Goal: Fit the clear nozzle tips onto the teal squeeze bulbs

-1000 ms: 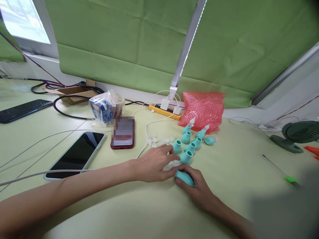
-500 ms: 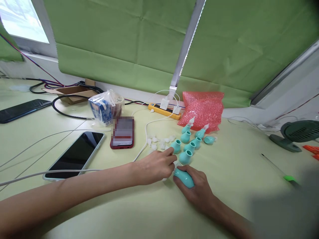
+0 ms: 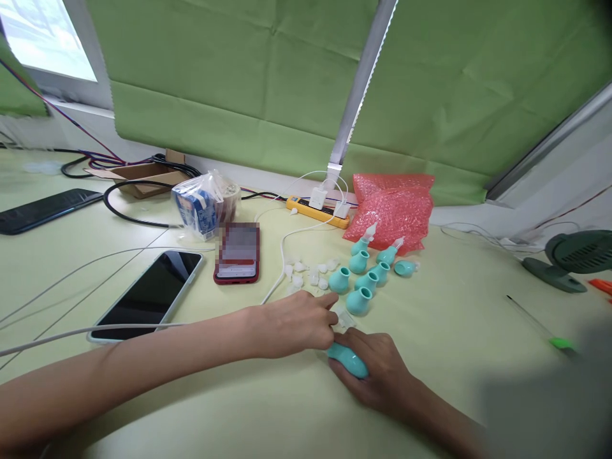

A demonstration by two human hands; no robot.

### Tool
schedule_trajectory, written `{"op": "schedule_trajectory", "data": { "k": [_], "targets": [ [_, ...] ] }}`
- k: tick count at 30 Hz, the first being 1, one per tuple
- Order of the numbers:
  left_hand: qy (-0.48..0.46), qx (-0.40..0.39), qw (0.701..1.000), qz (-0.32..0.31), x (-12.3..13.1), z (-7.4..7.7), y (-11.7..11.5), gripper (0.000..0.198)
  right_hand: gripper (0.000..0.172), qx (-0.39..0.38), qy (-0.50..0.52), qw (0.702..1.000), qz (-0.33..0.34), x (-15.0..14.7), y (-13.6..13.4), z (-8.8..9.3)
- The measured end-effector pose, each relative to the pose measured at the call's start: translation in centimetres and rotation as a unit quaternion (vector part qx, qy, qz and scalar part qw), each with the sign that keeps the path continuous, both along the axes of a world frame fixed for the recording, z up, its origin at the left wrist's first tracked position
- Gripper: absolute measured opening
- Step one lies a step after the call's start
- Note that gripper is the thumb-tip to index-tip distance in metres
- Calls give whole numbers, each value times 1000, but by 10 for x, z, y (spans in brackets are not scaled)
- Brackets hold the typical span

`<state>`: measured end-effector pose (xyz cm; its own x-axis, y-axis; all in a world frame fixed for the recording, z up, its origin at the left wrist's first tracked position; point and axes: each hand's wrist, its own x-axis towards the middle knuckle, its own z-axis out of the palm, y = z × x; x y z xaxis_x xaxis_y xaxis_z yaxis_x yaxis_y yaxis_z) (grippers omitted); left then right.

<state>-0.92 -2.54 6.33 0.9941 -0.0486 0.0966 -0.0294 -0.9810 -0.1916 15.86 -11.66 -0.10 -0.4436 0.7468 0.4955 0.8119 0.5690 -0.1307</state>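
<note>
My right hand [image 3: 385, 370] is wrapped around a teal squeeze bulb [image 3: 351, 362], which lies tilted with its neck toward my left hand. At that neck, the fingers of my left hand [image 3: 303, 322] are curled in, the index finger partly stretched; whatever they pinch is hidden. Just beyond both hands lies a clear plastic piece [image 3: 345, 317]. Several open-mouthed teal bulbs [image 3: 358, 301] stand behind it. Farther back, a teal bulb with a clear nozzle [image 3: 388, 252] leans beside others like it. Small translucent white pieces [image 3: 297, 280] are scattered left of the bulbs.
Pink bubble-wrap bags [image 3: 392, 210] and a yellow power strip [image 3: 318, 212] sit at the back. A red-cased phone [image 3: 238, 252], a larger phone [image 3: 148, 296] and white cables are on the left. A green-handled screwdriver [image 3: 559, 343] and a dark green fan [image 3: 574, 255] stand right.
My right hand has brought the bulb slightly down and left, closer to my left hand. The left fingers have shifted down over its neck. The view has moved slightly.
</note>
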Motion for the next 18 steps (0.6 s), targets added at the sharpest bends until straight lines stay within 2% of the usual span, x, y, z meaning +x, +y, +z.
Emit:
{"op": "schedule_trajectory", "data": {
  "k": [4, 9, 13, 18],
  "targets": [
    [3, -6, 1000, -3, 0, 0, -4, 17, 12, -44, -10, 999, -3, -1, -2, 4],
    [3, -17, 1000, 1, 1, -3, -5, 12, 12, -56, 0, 998, 2, -1, -3, 7],
    [-4, -60, 998, 9, 2, -3, -1, 10, 12, -73, 16, 997, -4, 0, -1, 7],
    [-21, -123, 991, 39, 1, 5, 10, 7, 14, -65, 62, 995, -54, 6, 1, 3]
  ]
}}
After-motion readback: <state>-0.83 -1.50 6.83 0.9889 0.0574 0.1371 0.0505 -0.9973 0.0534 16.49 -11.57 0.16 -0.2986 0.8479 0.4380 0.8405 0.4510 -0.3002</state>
